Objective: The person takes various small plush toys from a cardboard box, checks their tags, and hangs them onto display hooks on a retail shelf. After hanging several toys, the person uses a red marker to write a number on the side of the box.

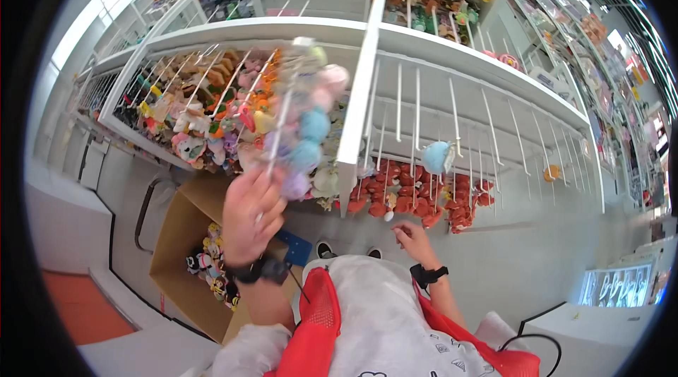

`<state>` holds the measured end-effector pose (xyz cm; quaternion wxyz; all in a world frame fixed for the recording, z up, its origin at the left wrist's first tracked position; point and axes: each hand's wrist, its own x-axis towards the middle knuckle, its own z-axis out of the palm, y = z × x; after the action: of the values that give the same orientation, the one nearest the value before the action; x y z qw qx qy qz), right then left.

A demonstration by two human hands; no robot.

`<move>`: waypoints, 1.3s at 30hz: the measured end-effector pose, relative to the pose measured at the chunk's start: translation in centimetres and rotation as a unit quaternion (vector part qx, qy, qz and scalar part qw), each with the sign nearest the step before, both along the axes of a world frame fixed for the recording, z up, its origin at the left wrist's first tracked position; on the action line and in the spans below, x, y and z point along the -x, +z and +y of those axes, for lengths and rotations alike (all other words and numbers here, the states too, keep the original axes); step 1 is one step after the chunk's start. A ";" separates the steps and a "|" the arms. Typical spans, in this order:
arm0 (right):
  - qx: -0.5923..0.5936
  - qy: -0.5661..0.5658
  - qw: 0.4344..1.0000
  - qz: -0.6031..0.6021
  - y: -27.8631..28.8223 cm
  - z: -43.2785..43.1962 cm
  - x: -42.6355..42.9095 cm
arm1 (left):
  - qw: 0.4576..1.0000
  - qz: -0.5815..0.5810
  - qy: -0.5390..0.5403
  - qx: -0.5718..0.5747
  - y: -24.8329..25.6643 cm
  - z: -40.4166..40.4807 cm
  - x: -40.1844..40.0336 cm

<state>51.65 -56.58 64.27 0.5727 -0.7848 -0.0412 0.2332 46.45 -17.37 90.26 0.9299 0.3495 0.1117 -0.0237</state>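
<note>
My left hand point(251, 215) is raised to the front end of a white display hook point(281, 131). Motion blur hides whether its fingers grip the hook or something on it. Round pastel plush toys hang there: pink point(333, 78), blue point(314, 124) and, close to my fingertips, purple point(296, 185). Low in front of my body, my right hand point(416, 242) has loosely curled fingers, with nothing visible in them. Beyond it, red-brown plush toys point(408, 183) hang in rows on lower hooks. A single light-blue plush point(436, 157) hangs on a hook above them.
Under my left forearm stands an open cardboard box point(180, 250) with small plush toys point(212, 258) inside. A blue flat object point(294, 248) lies beside it. The white rack's upright point(360, 96) divides the two bays. Bare hook tips point(498, 162) project toward me on the right.
</note>
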 end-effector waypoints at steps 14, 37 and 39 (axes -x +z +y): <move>-0.243 0.334 0.910 0.020 20.5 11.9 -2.7 | 0.968 0.175 0.069 -0.167 -1.1 -5.5 28.6; -0.079 0.351 0.929 0.090 6.9 33.4 9.4 | 0.924 0.174 0.009 -0.341 -14.7 19.9 34.4; -0.091 0.338 0.933 0.088 6.3 36.2 11.3 | 0.904 0.171 0.086 -0.382 -15.4 22.0 35.1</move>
<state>40.32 -20.42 70.60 0.5303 -0.6456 -0.2746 0.4759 11.34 4.66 74.86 0.6900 0.6580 0.2988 0.0419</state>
